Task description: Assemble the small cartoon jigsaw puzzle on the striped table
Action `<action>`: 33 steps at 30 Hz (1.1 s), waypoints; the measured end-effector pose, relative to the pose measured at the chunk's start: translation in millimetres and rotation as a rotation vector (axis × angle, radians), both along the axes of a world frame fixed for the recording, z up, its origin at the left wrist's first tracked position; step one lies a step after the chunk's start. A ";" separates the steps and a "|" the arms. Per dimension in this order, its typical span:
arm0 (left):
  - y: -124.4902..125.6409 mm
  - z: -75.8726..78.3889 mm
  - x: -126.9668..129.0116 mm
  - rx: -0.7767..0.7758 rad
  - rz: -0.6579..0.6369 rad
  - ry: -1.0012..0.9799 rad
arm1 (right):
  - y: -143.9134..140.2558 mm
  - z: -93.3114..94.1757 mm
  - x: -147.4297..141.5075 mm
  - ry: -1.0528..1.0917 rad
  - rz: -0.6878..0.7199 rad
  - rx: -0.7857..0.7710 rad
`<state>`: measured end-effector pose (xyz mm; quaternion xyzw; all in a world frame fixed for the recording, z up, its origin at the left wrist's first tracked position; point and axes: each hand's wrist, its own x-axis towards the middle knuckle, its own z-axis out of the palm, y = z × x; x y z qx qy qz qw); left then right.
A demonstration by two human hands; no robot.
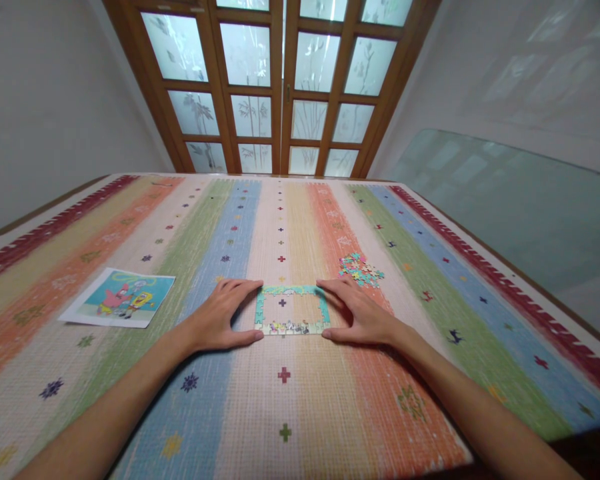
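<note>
The puzzle border point(291, 329) lies on the tabletop point(260, 413) between the hands. Left hand point(223, 312) and right hand point(364, 312), thumbs and forefingers spread, bracket its corners. Light, even inward pressure should keep joints square; pushing harder could buckle the strips.

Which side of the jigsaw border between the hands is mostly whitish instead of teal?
The near side, lowest in the picture: a pale strip with small multicoloured markings. The left side, right side and far side are mainly teal.
</note>
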<state>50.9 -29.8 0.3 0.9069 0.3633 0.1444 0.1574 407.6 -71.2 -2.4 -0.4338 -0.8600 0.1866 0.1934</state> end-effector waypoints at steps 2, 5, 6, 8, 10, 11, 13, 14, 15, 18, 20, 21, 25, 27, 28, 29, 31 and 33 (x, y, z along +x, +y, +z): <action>0.1 -0.2 0.1 -0.004 0.002 0.004 | 0.0 0.0 -0.1 -0.008 -0.002 0.001; 0.3 -1.0 -0.1 0.002 0.001 0.008 | 0.3 -1.2 -0.1 -0.017 -0.004 0.009; 0.4 -1.5 -0.3 0.007 -0.001 0.008 | 0.4 -1.8 0.0 -0.019 0.000 0.012; 0.7 -2.8 -0.8 0.021 -0.010 0.006 | 0.5 -2.6 0.3 -0.017 0.007 0.014; 1.1 -4.1 -1.3 0.032 -0.027 0.000 | 0.3 -2.7 0.1 -0.011 0.005 0.012; 1.4 -4.6 -1.4 0.035 -0.034 -0.003 | 0.1 -2.3 -0.2 -0.009 -0.001 0.009; 1.9 -5.2 -1.2 0.034 -0.039 -0.002 | -0.6 -1.2 -1.5 -0.010 -0.020 0.000; 2.2 -5.4 -1.0 0.032 -0.036 0.000 | -0.9 -0.5 -2.2 -0.012 -0.029 -0.003; 2.4 -5.4 -0.7 0.031 -0.032 0.002 | -1.2 0.0 -2.9 -0.014 -0.036 -0.005; 2.6 -5.2 0.2 0.036 -0.022 0.003 | -1.6 0.7 -4.2 -0.018 -0.046 -0.001; 2.6 -5.2 0.2 0.040 -0.023 0.001 | -1.5 0.6 -4.4 -0.020 -0.044 0.001; 2.5 -5.3 0.0 0.041 -0.024 0.001 | -1.5 0.4 -4.4 -0.020 -0.042 0.002; 2.7 -6.8 -0.7 0.040 -0.022 0.001 | -1.3 -0.2 -4.9 -0.013 -0.041 0.015; 3.0 -7.8 -0.9 0.038 -0.019 0.003 | -1.2 -0.5 -5.2 -0.012 -0.041 0.023; 3.2 -8.2 -0.9 0.037 -0.017 0.004 | -1.0 -0.6 -5.2 -0.013 -0.039 0.024; 3.3 -8.4 -1.0 0.035 -0.015 0.005 | -0.9 -0.7 -4.9 -0.015 -0.035 0.024; 3.4 -8.4 -1.3 0.031 -0.016 0.005 | -0.6 -0.7 -3.4 -0.010 -0.023 0.019; 3.4 -7.8 -1.6 0.028 -0.022 0.001 | -0.3 -0.7 -0.7 0.005 -0.015 0.007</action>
